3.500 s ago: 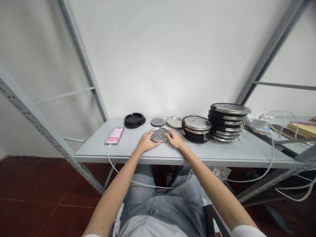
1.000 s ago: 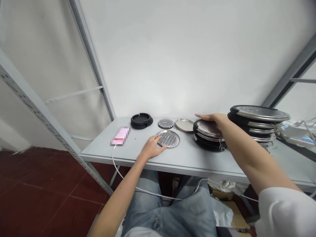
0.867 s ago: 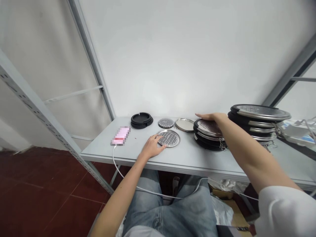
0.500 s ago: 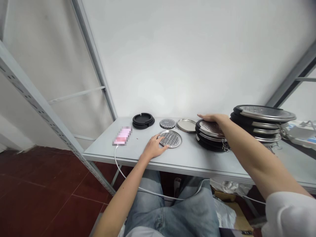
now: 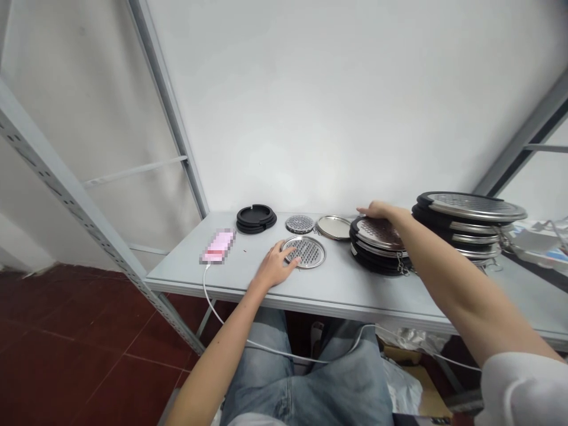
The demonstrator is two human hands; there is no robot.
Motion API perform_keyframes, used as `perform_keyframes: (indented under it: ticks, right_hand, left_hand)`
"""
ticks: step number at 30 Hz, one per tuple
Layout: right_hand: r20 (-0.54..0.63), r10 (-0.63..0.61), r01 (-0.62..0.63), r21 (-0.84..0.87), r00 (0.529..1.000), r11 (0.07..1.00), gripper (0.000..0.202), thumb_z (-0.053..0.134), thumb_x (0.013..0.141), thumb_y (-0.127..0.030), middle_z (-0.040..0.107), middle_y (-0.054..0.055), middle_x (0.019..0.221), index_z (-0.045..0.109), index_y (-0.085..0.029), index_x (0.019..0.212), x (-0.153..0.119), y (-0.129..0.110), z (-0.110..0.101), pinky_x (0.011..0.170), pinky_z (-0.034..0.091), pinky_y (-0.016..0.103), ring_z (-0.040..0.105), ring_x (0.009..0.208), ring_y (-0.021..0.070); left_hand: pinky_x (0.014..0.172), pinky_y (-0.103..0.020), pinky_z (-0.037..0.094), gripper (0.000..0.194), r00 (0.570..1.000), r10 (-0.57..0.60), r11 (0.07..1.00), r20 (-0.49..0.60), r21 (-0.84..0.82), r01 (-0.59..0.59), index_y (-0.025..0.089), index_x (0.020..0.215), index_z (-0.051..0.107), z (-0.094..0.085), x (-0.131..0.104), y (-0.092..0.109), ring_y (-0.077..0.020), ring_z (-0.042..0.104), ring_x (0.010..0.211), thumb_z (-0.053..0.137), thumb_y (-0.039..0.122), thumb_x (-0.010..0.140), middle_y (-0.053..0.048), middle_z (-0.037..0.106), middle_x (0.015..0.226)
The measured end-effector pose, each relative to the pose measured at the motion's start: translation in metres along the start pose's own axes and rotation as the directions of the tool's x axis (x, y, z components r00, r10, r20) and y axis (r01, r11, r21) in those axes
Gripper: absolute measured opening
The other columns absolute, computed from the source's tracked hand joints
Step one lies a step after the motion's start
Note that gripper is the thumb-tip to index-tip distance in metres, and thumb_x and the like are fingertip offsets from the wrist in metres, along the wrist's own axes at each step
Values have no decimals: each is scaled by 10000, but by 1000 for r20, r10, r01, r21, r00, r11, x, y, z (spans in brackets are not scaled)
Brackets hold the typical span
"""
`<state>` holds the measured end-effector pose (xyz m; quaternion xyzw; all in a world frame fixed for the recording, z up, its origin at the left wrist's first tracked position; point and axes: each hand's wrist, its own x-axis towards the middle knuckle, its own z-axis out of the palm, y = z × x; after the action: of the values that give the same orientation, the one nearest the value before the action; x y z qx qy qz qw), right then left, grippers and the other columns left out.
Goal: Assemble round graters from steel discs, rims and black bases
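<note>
While the left hand [image 5: 273, 269] keeps its fingers spread open, thumb and fingertips on the left side of the rimmed perforated metal disc [image 5: 310, 253], that disc just lies flat near the front of the gray table [image 5: 337, 287]. Both hands were on it a few seconds back, but now the right hand [image 5: 377, 209] is over at the far edge of the shorter stack [image 5: 377, 245], fingers a bit more tucked in than a moment ago; can't tell if they're gripping. Behind the disc sit a smaller perforated disc [image 5: 299, 223] and a plain metal lid [image 5: 332, 227], with black round trays [image 5: 256, 218] off to the left and the taller stack [image 5: 473, 207] to the right.
</note>
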<state>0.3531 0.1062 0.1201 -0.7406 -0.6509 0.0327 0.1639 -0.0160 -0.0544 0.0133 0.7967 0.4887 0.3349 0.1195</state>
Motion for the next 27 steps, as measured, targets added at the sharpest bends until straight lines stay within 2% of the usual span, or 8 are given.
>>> perform_keyframes:
  ticks: [3,7,11,13,16,21,23,27]
  right_hand:
    - [131,57,-47,-77,990,996,274,704,790,-368,717,165,992,760,-134,921,2,0,-8,796,452,351,656,935,260]
    - [-28,-74,70,-106,997,992,389,686,710,-158,726,90,997,721,-203,1095,1,2,-18,769,477,309,652,900,234]
    - [-161,-273,259,-104,948,960,470,617,749,-142,725,95,969,663,-166,1216,-7,-1,-29,808,489,324,642,891,231]
    - [-236,-410,395,-109,881,912,333,593,801,-184,719,104,1019,723,-178,1107,-16,-9,-35,868,486,355,633,959,249]
    - [-361,-583,580,-128,728,804,216,583,844,-216,724,103,989,768,-202,954,-39,-28,-41,916,474,413,594,1069,285]
    - [-514,-694,741,-155,504,653,194,588,873,-208,736,69,928,772,-259,902,-99,-67,-30,929,452,481,568,1094,292]
    - [-542,-673,735,-143,502,663,221,578,877,-176,738,65,951,775,-271,912,-124,-79,-15,931,446,479,562,1091,289]
    - [-577,-560,668,-34,594,744,238,559,903,-202,738,61,990,777,-293,927,-162,-96,29,908,464,468,577,1024,285]
  left_hand:
    - [1143,-453,371,448,1000,-8,1000,6,-6,8,231,1291,623,0,0,0,-292,454,1352,510,487,941,-132,436,1464]
    - [1136,-450,377,466,999,-34,999,8,5,34,228,1312,603,0,0,0,-293,462,1346,483,496,950,-134,407,1493]
    - [1128,-452,385,497,998,-59,998,5,29,59,213,1349,561,0,0,-1,-306,462,1347,485,493,946,-142,377,1518]
    - [1131,-448,380,503,998,-58,998,5,40,58,204,1358,548,1,0,-1,-307,450,1356,499,481,940,-147,377,1517]
    - [1133,-452,374,506,998,-58,998,10,40,58,201,1361,537,1,0,-2,-311,438,1366,513,469,933,-153,373,1518]
    - [1129,-475,369,534,997,-80,997,-11,-5,80,198,1386,488,3,0,-3,-325,433,1369,537,460,923,-165,305,1555]
    - [1134,-485,358,594,994,-78,996,-73,-49,74,178,1428,422,5,1,-4,-330,404,1388,558,445,914,-188,283,1560]
    - [1091,-461,419,757,963,-67,984,-261,-175,21,181,1524,211,6,6,-7,-304,463,1345,583,402,903,-206,279,1553]
